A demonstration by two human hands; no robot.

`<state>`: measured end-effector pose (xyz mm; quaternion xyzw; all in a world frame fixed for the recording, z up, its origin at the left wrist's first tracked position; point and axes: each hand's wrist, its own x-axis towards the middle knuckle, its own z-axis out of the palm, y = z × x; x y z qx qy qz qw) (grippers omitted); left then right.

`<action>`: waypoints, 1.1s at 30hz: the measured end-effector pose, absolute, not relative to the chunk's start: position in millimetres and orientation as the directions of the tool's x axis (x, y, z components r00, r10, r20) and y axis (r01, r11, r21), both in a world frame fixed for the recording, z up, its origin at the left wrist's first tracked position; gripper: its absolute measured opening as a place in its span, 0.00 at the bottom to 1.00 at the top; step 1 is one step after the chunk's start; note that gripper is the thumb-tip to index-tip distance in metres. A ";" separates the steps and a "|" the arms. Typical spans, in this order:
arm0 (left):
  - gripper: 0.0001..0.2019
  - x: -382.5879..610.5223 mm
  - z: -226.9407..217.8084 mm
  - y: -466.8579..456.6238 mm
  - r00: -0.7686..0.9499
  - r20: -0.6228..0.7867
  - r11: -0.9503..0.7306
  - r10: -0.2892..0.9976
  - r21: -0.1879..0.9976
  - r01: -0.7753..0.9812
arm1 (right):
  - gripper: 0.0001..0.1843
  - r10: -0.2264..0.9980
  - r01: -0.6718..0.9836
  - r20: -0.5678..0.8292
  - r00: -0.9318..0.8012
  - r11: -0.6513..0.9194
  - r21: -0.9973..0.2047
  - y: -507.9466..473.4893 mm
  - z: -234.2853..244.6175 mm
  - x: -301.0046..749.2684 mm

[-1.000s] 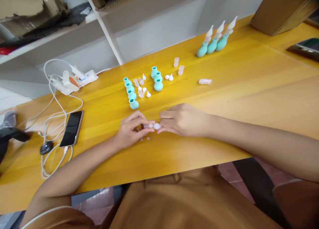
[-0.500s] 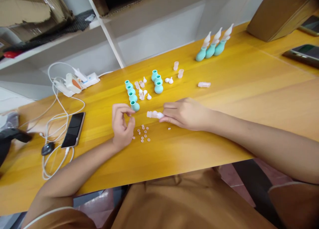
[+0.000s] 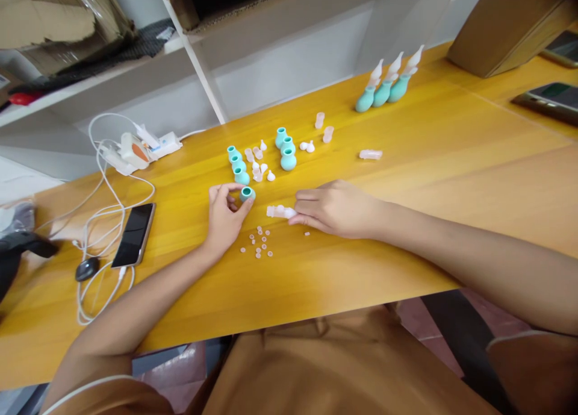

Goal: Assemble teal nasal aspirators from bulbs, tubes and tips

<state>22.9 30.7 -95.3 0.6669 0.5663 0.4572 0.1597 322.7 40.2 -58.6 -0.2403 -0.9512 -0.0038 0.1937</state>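
Observation:
My left hand (image 3: pixel 227 217) pinches a teal rubber bulb (image 3: pixel 247 194) between thumb and fingers, its open mouth facing up. My right hand (image 3: pixel 334 209) is closed on a translucent nozzle piece (image 3: pixel 280 212), whose wide ribbed end sticks out leftward toward the bulb; the rest is hidden in my fingers. Bulb and nozzle piece are apart. Behind my left hand stands a row of teal bulbs (image 3: pixel 241 176), with another row (image 3: pixel 288 159) to its right. Small white tips (image 3: pixel 271 176) and clear connectors (image 3: pixel 257 152) lie between them. Several tiny rings (image 3: pixel 258 250) are scattered in front.
Three assembled bulbs with pointed tips (image 3: pixel 382 91) stand at the back right. Clear connectors (image 3: pixel 328 134) and a clear tube (image 3: pixel 371 154) are nearer. Leftward lie a phone (image 3: pixel 133 235), white cables (image 3: pixel 120 207) and a power strip (image 3: pixel 165 145). A cardboard box (image 3: pixel 506 26) sits far right.
My left hand has taken hold of the nearest teal bulb of the left row and shifted it slightly right, apart from the row. My right hand stays nearly still with the nozzle piece.

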 end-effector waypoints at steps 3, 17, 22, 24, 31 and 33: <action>0.13 30.4 -90.2 22.8 0.012 0.495 -0.424 0.869 0.731 0.535 | 0.36 0.450 0.453 0.400 -0.799 0.887 -0.092 40.5 -58.2 323.4; 0.13 38.1 -68.9 5.3 0.397 0.586 -0.703 0.707 0.519 0.486 | 0.33 0.435 0.459 0.438 -0.787 0.887 -0.057 41.0 -61.6 324.0; 0.13 35.1 -68.5 7.8 0.387 0.566 -0.684 0.728 0.562 0.465 | 0.35 0.410 0.455 0.422 -0.809 0.891 0.006 41.1 -64.4 323.0; 0.13 35.3 -68.7 8.1 0.401 0.565 -0.693 0.721 0.577 0.433 | 0.35 0.387 0.445 0.413 -0.824 0.894 0.051 40.4 -64.8 322.7; 0.09 38.6 -68.9 7.9 0.462 0.560 -0.723 0.688 0.589 0.361 | 0.37 0.403 0.445 0.356 -0.843 0.895 0.039 34.8 -63.4 319.7; 0.11 37.6 -69.7 7.2 0.502 0.541 -0.732 0.675 0.579 0.360 | 0.39 0.428 0.455 0.337 -0.839 0.891 0.000 32.9 -64.3 318.0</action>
